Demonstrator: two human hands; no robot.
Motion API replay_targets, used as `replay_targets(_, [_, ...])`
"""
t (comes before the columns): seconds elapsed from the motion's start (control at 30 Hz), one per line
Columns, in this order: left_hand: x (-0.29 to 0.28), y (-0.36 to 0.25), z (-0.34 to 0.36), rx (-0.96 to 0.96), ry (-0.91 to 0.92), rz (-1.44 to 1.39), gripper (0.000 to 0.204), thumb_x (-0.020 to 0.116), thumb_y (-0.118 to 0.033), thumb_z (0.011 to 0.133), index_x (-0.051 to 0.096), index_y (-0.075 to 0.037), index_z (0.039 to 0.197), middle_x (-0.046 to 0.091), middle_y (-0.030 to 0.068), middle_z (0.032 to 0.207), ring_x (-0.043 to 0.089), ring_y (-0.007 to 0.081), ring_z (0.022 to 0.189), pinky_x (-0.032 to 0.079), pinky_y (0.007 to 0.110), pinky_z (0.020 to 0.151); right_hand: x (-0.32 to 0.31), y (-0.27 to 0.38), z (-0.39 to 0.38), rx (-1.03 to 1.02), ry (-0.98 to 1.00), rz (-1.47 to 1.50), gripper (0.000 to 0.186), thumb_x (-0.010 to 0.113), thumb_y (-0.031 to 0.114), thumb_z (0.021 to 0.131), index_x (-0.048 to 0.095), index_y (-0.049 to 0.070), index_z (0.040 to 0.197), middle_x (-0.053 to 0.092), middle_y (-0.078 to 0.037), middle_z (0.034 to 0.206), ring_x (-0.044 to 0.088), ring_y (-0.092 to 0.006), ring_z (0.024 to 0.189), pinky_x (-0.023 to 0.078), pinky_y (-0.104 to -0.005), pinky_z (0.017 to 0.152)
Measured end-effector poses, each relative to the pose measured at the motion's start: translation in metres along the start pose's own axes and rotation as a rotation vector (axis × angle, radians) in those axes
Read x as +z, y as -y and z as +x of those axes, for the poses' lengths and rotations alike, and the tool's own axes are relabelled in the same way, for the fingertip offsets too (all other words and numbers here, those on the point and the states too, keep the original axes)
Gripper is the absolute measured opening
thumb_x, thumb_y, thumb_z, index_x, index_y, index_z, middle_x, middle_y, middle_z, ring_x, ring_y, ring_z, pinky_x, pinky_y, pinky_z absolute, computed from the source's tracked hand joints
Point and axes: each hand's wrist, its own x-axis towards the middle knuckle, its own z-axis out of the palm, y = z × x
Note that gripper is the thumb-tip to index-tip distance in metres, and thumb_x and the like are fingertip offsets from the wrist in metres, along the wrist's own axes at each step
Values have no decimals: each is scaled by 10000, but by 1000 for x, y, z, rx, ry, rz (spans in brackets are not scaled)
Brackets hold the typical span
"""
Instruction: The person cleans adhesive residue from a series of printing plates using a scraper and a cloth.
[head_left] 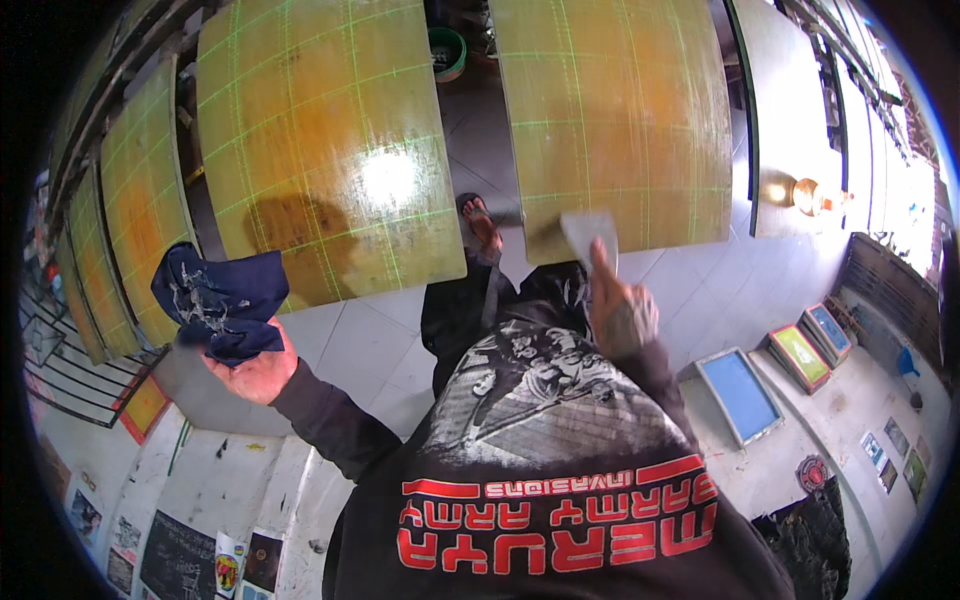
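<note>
My left hand [262, 368] is closed round a crumpled dark blue cloth [232, 292] with pale smears on it, raised off the near left corner of a yellow-green board [320, 110]. In my right hand [624, 314] is a flat, pale scraper [592, 234], its broad end pointing away from me. The scraper is over the near edge of a second yellow-green board [620, 110]; whether it touches the surface I cannot tell. Both boards look glossy and carry bright green grid lines and orange-brown patches.
More boards stand at the far left and a pale board [790, 100] at the right. A green bucket [448, 55] sits in the gap between the middle boards, above the tiled floor [385, 350]. Framed panels, one blue [740, 396], lean at the right.
</note>
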Motion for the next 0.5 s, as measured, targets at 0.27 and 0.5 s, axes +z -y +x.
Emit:
replay_targets(0.27, [-1,2,3,11,84,84,373,486,-330,942,584,-81,1202,598,69,1242,566,258,1105,418,491,937,19,-1,14,-25,-87,4,531,492,214,933,337,182,1440,568,-215,593,572,-411,539,453,-504,523])
replay_targets(0.5, [30,30,-3,47,88,93,335,511,-281,928,604,-66,1168,595,92,1245,559,249,1127,423,436,988,7,1,1,82,87,-26,455,497,183,918,425,138,1364,648,-231,795,655,-372,767,494,-525,659])
